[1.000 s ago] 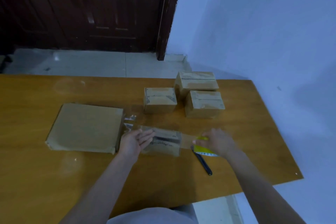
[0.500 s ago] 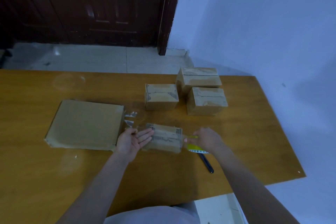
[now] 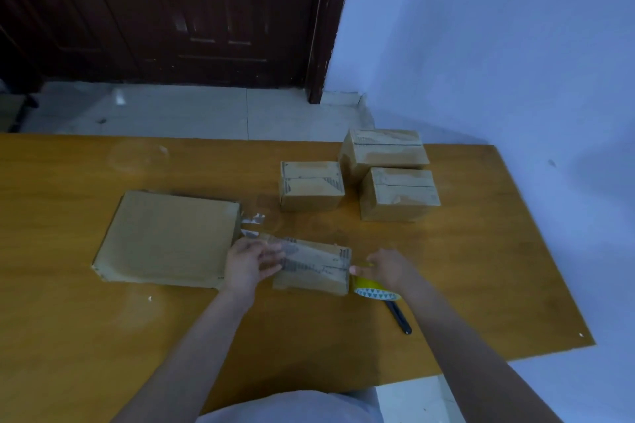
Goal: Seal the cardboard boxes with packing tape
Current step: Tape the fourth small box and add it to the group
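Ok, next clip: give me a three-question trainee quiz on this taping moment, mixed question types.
1. True or false: the right hand grips the tape roll at the right end of the small box.
2. How many small boxes stand at the table's far right, apart from the one being taped? A) two B) three C) five
3. Fill in: the left hand's fingers lie on the box's ____ end.

Key: 1 true; 2 B; 3 left.
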Action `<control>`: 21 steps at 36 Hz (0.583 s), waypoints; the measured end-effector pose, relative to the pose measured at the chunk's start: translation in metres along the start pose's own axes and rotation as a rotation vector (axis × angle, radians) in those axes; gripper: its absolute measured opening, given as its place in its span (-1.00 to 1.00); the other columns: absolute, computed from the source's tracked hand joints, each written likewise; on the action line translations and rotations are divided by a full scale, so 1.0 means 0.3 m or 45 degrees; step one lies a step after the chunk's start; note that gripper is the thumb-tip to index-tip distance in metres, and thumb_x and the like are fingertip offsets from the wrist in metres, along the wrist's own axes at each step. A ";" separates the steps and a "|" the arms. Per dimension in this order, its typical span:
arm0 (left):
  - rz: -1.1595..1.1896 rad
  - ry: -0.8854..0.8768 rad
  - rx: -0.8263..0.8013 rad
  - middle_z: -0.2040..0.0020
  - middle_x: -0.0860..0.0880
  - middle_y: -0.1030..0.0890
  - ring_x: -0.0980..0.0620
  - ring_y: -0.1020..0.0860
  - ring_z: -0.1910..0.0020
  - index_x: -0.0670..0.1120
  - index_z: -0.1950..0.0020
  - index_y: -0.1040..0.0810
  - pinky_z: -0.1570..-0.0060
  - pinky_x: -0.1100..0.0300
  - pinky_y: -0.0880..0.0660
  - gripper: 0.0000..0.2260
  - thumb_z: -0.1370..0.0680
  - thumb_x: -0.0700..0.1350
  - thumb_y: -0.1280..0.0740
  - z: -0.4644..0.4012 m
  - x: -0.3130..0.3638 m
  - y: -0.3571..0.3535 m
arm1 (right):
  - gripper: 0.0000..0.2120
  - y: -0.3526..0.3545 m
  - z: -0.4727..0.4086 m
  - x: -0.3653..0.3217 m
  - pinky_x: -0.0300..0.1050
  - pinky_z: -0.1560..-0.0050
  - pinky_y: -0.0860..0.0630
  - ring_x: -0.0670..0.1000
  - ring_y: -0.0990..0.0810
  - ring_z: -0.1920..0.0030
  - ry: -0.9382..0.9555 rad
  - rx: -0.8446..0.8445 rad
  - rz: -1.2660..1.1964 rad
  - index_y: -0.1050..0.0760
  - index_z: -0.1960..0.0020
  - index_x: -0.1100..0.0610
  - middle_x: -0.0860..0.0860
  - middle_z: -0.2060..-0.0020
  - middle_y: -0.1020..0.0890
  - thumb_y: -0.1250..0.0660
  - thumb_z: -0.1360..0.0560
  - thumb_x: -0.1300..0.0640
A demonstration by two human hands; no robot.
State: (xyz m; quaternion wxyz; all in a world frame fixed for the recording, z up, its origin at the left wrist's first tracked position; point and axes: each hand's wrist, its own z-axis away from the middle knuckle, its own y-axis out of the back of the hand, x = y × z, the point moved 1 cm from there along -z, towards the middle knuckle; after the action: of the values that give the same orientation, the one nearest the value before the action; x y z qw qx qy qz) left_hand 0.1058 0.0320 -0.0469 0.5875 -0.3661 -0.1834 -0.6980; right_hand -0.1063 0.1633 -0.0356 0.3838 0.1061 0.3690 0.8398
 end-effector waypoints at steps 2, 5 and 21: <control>-0.148 -0.098 0.088 0.17 -0.22 -0.56 -0.07 -0.54 0.30 -0.17 0.14 -0.38 0.32 0.07 -0.58 -0.82 -0.65 -0.27 -0.12 0.005 -0.006 -0.006 | -0.60 -0.006 0.000 0.004 -0.19 0.28 -0.33 0.07 -0.55 0.02 -0.010 0.005 -0.036 -0.48 0.16 0.01 -0.05 0.26 -0.48 -0.20 -0.47 -0.33; -0.284 -0.182 0.149 0.25 -0.19 -0.48 -0.06 -0.45 0.35 -0.14 0.17 -0.34 0.27 0.01 -0.52 -0.80 -0.66 -0.25 -0.11 0.003 -0.031 -0.008 | -0.57 -0.008 0.000 0.005 -0.20 0.35 -0.26 -0.04 -0.44 0.26 -0.013 0.008 -0.064 -0.45 0.23 0.05 -0.01 0.28 -0.47 -0.21 -0.47 -0.33; -0.557 0.053 0.237 0.09 -0.17 -0.52 -0.16 -0.49 0.06 -0.17 0.00 -0.47 -0.02 -0.04 -0.46 -0.86 -0.65 -0.16 -0.16 -0.056 -0.099 -0.022 | -0.48 -0.024 -0.027 0.024 -0.10 0.05 -0.45 0.10 -0.54 -0.12 0.039 0.017 -0.108 -0.55 -0.14 0.13 0.09 -0.02 -0.61 -0.21 -0.49 -0.29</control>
State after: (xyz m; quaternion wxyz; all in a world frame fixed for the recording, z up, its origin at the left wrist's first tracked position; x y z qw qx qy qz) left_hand 0.0959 0.0426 -0.0786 0.4570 -0.2474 -0.3097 -0.7963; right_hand -0.1109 0.1672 -0.0471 0.4126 0.0799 0.3846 0.8219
